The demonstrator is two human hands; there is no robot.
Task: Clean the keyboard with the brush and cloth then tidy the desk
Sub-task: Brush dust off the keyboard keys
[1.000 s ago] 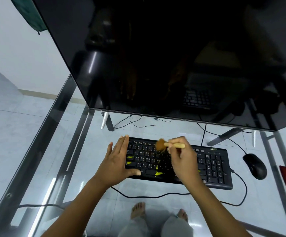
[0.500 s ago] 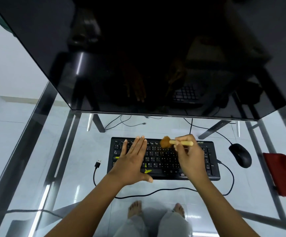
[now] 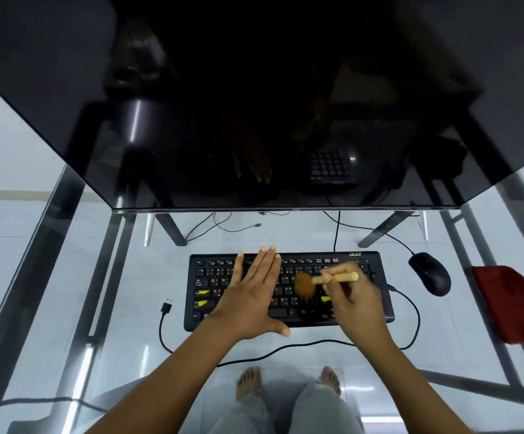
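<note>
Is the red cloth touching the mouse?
Apart. The head view shows a strip of bare glass desk between the mouse and the red cloth to its right.

- keyboard (image 3: 210, 278) on the desk (image 3: 135, 286), midway along its front — just before the monitor (image 3: 254, 104)
- mouse (image 3: 429, 274) right of it, apart
- cloth (image 3: 514, 305) at the desk's right edge
- USB plug (image 3: 166, 307) left of the keyboard's front corner
- left hand (image 3: 251, 302) on its middle — right hand (image 3: 354, 305) with brush (image 3: 306, 285) over its right half
</note>
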